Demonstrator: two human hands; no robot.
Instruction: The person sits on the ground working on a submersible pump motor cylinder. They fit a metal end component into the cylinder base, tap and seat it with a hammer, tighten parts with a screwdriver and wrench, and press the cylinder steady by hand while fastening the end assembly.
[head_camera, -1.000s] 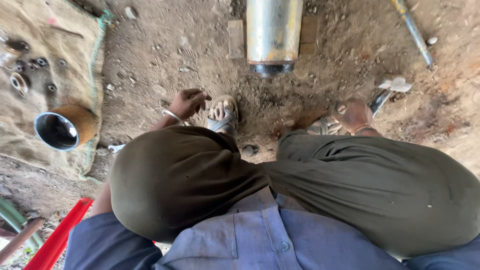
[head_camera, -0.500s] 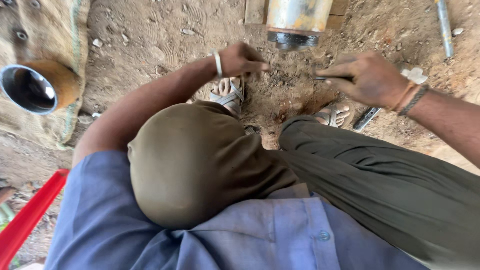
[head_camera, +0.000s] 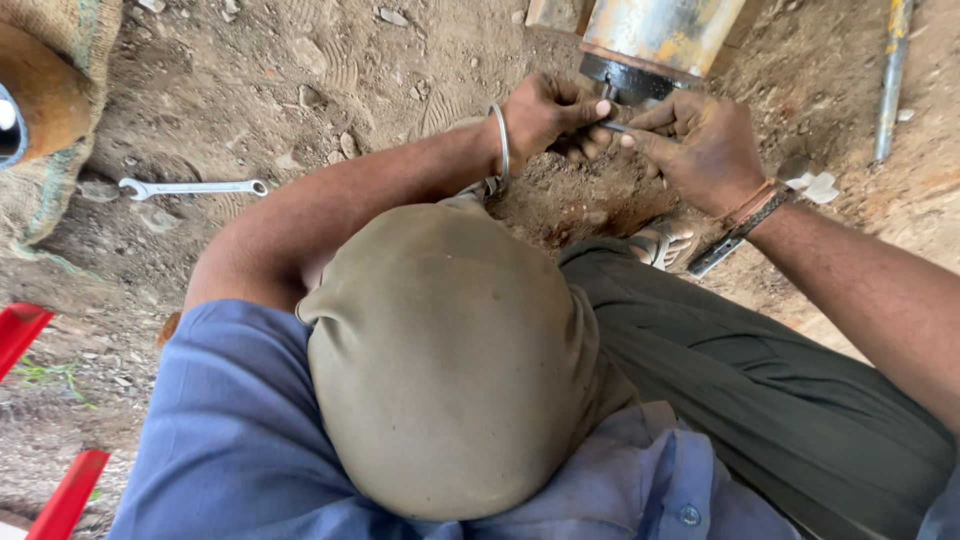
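I squatted over the dirt with both arms stretched forward, so that my 2 hands met right at the open end of the big metal cylinder (head_camera: 655, 40). My left hand (head_camera: 548, 115) was curled almost closed, thumb and fingers pinching one end of a thin dark metal rod (head_camera: 622, 126); the steel bangle (head_camera: 499, 140) sat at that wrist. My right hand (head_camera: 700, 140) was closed around the rod's other end, fingers wrapped over it, holding it level just below the cylinder's dark rim, close enough to touch it, though I could not tell if it did. I kept the rod between both grips, I judged, to steady so small a piece near the opening.

A silver spanner (head_camera: 190, 187) lay flat on the ground well to my left, apart from my arm. A burlap sack (head_camera: 70, 120) was spread at the far left with a rusty orange pipe end (head_camera: 35, 95) resting on it. A long slim bar (head_camera: 890, 75) lay at the far right. Red metal strips (head_camera: 60, 495) showed at the lower left. I saw no packages, labels or signs.
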